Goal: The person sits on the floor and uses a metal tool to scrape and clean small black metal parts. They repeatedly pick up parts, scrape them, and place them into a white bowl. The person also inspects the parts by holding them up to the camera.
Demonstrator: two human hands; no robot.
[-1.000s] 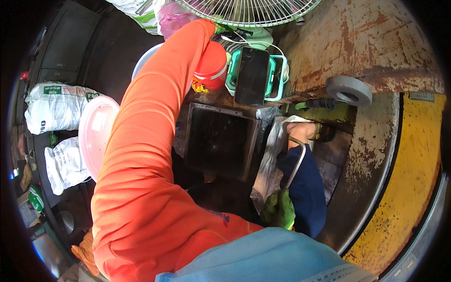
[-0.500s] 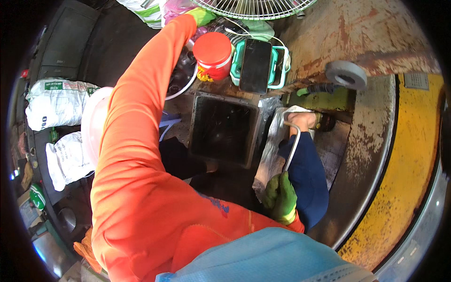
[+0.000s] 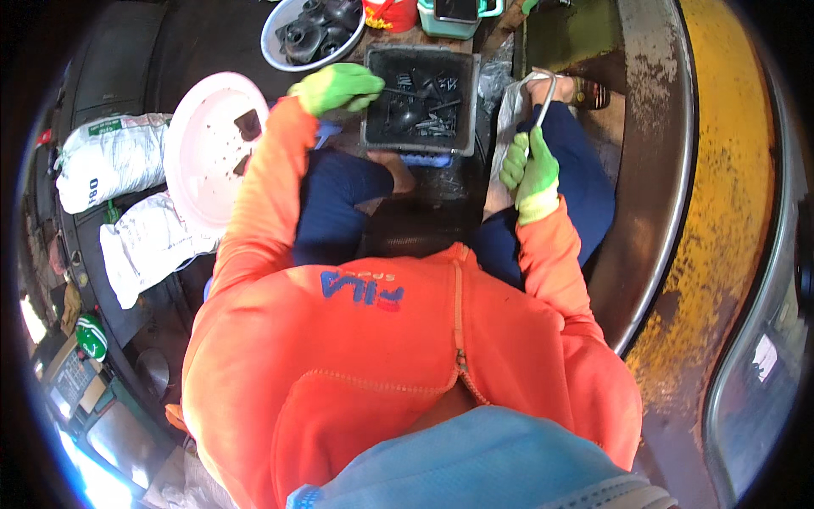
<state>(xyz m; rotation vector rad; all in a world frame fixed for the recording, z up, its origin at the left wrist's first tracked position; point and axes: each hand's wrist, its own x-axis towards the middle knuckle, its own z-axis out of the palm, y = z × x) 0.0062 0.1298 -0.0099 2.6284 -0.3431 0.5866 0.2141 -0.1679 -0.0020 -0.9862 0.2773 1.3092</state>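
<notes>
Orange sleeves and chest are filling most of my view, hiding the lap and the floor beneath, and a blue mask edge is cutting off the bottom. Beyond them I am looking at a yellow curved rim (image 3: 721,212) sweeping down the right side, rusty and bending with the lens. A pale pink basin (image 3: 203,161) is lying at the left beside white sacks (image 3: 102,161), and a grey bowl (image 3: 292,47) of dark round parts is getting clipped by the top edge.

The black tray (image 3: 421,102) is sitting ahead between the knees, full of small dark metal pieces I am finding hard to tell apart. The left hand (image 3: 337,87), in a green glove, is reaching forward with the elbow bent, its grip pinched shut on a thin dark rod (image 3: 407,92) that is pointing across the tray from its left rim.

The right hand (image 3: 532,170), also gloved in green, is resting over the right thigh, its grip curled closed around a bent metal bar (image 3: 547,93) whose hooked end is rising above the fist toward the sandalled foot.
</notes>
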